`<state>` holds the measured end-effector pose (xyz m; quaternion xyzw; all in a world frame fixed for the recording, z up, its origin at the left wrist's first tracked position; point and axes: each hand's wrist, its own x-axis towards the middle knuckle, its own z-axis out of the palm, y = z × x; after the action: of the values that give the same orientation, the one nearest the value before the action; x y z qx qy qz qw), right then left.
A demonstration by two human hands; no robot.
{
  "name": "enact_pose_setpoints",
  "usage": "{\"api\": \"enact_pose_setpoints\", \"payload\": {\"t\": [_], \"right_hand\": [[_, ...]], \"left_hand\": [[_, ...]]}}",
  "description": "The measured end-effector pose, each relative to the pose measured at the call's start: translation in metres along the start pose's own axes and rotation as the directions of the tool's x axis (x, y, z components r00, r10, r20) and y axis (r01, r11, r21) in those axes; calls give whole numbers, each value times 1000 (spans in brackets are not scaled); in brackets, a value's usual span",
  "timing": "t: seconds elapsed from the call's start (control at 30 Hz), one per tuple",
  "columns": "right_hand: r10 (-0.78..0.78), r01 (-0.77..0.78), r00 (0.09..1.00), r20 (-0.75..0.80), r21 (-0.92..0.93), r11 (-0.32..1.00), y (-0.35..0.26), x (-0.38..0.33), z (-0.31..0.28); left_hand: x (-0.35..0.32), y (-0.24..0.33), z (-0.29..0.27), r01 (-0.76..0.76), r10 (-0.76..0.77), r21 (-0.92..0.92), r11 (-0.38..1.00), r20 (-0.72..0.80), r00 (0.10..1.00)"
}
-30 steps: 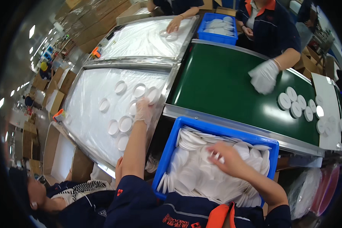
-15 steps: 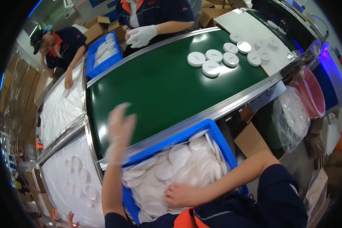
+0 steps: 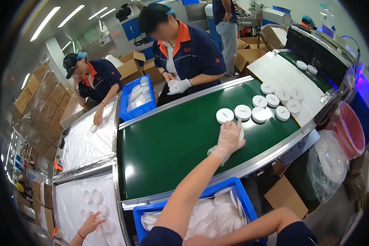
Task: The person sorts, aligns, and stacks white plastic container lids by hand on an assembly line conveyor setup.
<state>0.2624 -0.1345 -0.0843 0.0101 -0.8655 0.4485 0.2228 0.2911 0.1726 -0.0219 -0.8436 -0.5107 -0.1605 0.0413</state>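
My left hand, in a clear thin glove, reaches across the green conveyor belt. Its fingers are closed around a white round lid, which the hand mostly covers. Several similar flat lids with dark print, such as this printed lid, lie just beyond my fingertips. My right hand is at the lower edge, over a blue bin of thin white discs. Only part of that hand shows, and its fingers are hidden.
Across the belt, a person's gloved hand is beside another blue bin. Left of the belt, co-workers' hands touch discs on plastic-covered tables. A white board slopes at the belt's far right; a pink bin stands beyond.
My left hand has swung from the belt's left end to the right, onto a lid. The view has tilted up. A co-worker's hand now reaches over the lower-left table.
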Motion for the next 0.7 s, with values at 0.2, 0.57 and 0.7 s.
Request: {"api": "enact_pose_setpoints", "payload": {"t": [0.2, 0.57, 0.7], "right_hand": [[378, -325, 899, 221, -242, 914, -13, 16, -26], [381, -441, 582, -718, 114, 890, -1, 88, -153], [422, -542, 636, -646, 15, 840, 20, 87, -145]], "left_hand": [[-109, -26, -92, 201, -479, -932, 301, 34, 877], [-250, -61, -133, 87, -416, -694, -714, 522, 744], [-265, -62, -138, 186, -637, -939, -291, 335, 694]]}}
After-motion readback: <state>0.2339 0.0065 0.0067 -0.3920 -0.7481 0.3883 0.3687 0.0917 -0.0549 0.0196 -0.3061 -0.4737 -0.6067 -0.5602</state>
